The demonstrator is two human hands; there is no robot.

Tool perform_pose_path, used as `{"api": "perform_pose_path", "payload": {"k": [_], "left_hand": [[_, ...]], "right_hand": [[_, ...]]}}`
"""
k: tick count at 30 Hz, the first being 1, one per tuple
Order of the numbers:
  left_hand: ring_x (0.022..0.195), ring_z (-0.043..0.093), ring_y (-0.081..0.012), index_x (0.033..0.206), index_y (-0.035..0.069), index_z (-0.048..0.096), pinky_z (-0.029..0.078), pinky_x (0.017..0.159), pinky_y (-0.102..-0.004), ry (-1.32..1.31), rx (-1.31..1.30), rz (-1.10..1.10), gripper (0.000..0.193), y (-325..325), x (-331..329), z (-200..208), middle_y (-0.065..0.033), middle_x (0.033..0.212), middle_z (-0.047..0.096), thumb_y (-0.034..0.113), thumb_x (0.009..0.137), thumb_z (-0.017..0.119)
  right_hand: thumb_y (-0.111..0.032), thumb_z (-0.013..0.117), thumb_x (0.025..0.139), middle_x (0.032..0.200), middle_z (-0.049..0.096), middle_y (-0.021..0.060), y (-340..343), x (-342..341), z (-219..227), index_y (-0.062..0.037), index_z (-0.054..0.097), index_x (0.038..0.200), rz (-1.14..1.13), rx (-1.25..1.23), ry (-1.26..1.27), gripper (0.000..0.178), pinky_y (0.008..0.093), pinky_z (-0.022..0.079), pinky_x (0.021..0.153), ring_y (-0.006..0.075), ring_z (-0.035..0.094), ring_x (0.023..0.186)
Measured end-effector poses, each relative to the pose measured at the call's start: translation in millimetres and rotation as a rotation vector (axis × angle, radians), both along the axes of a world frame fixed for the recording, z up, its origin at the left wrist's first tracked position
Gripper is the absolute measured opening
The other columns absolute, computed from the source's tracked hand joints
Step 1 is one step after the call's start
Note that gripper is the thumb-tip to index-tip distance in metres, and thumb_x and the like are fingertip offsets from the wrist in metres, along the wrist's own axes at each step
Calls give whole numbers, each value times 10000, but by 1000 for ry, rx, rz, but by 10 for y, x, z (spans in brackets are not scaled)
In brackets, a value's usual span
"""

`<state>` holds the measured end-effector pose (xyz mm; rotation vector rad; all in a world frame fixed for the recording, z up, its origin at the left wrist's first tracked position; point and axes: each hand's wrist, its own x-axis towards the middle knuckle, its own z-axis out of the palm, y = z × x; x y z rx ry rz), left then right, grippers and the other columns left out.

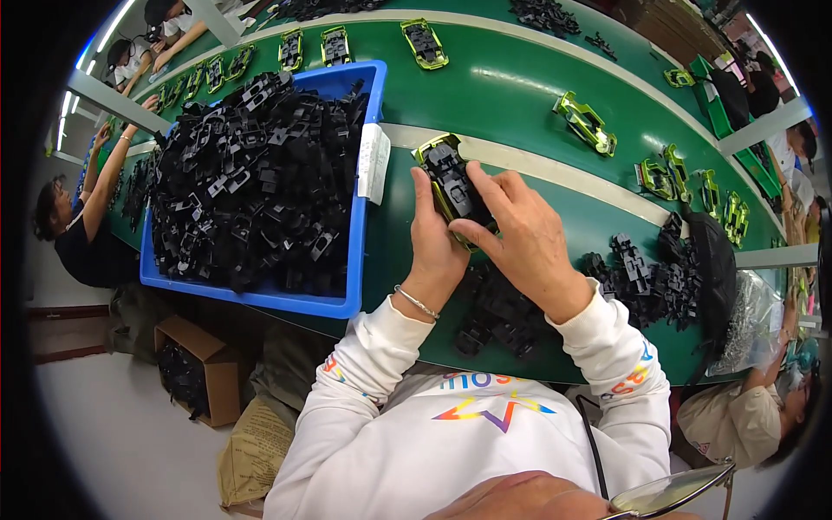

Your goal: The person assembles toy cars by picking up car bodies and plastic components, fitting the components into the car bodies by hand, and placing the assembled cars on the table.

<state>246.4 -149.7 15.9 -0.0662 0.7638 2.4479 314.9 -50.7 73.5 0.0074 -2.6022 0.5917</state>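
A toy car body [451, 184], lime green with a black plastic insert facing up, is held between my two hands over the near edge of the green table. My left hand [436, 238] wraps around its left side and underneath, thumb along the rim. From the right, my right hand [524, 232] grips it, with the fingers on the black insert and the thumb near the lower end. Loose black plastic parts [501, 314] lie on the table just below my hands. To the left stands a blue bin [357, 251] heaped with black plastic parts [251, 182].
More black parts [637, 264] lie to the right beside a black bag [712, 269]. Green car bodies sit along the green belt [494, 74], one green shell [587, 124] at right. A cardboard box [227, 368] stands on the floor. Co-workers sit at left and right.
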Motion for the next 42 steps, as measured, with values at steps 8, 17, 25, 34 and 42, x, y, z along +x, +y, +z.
{"api": "perform_pose_path", "payload": {"k": [8,17,25,34,42], "left_hand": [[1055,642,-214,1265,35,550,527,921,-354,47,-81,-9,670,2,5,34,-92,1181,647,587,1033,247],[988,664,-186,1222,60,559,542,866,-312,132,-174,12,624,-36,100,10,-63,1107,668,583,1033,274],[959,642,-164,1172,42,538,522,842,-298,311,-242,54,339,-25,51,-85,-70,1075,633,328,1001,480],[1130,605,-221,1315,1,386,496,956,-335,406,-113,90,377,6,19,64,-171,1246,595,201,1001,448],[1224,518,-217,1481,-21,223,395,1042,-317,529,-237,96,584,13,-47,-115,-183,1392,482,266,1037,470]], "right_hand": [[-278,750,802,891,562,117,56,1,94,-50,560,1295,35,116,-93,575,394,497,677,282,610,799],[-252,731,814,912,551,106,64,27,109,29,543,1296,153,193,-81,588,371,490,695,266,576,846],[-314,729,801,1047,614,90,-12,64,385,16,599,1219,78,514,-304,549,333,500,780,226,613,929],[-231,698,895,1006,644,69,263,63,139,-26,619,1148,31,-461,-93,335,274,517,631,157,639,739],[-313,620,980,792,658,17,461,-219,-149,-33,651,999,87,-1129,-712,283,221,480,529,80,588,589]]}}
